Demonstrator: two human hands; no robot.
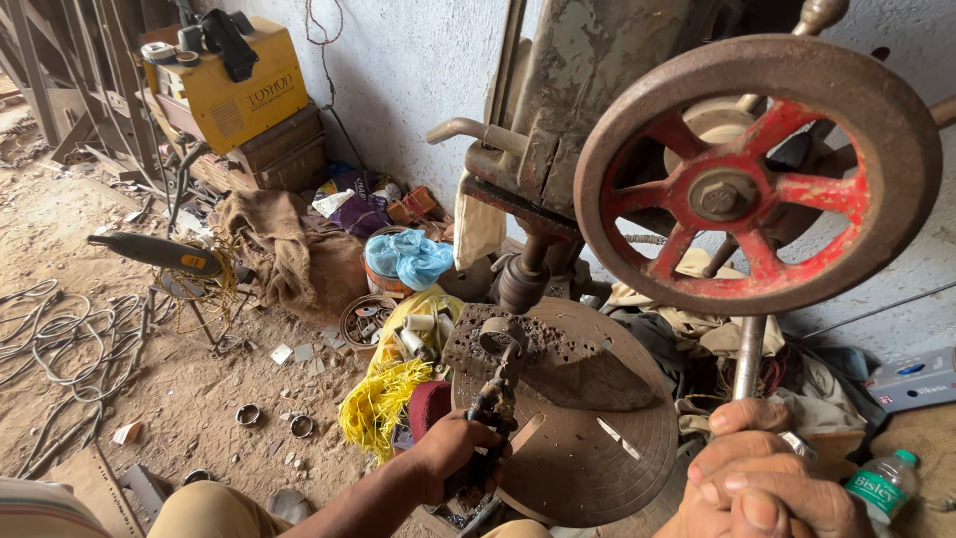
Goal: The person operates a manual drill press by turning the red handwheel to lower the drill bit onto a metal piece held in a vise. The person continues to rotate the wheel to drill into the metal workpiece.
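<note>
At upper right, the rusty red-spoked handwheel (757,174) dominates. Below it sits the round drill table (588,448). Our right hand (762,478) is clamped on the feed lever (747,359); our left hand (453,453) grips locking pliers (495,403) holding a metal ring (498,334) under the spindle. Drilling seems in hand; feeding down calls for steady pressure.

- Handwheel (757,174): red spokes, rusty brown rim.
- Round drill table (588,448): rust-brown with grey streaks.
- Welding box (231,85) at ten o'clock: yellow.
- Plastic bag (408,257): light blue.
- Frayed sack (383,399): bright yellow.
- Bottle (881,485) at four o'clock: green cap.
</note>
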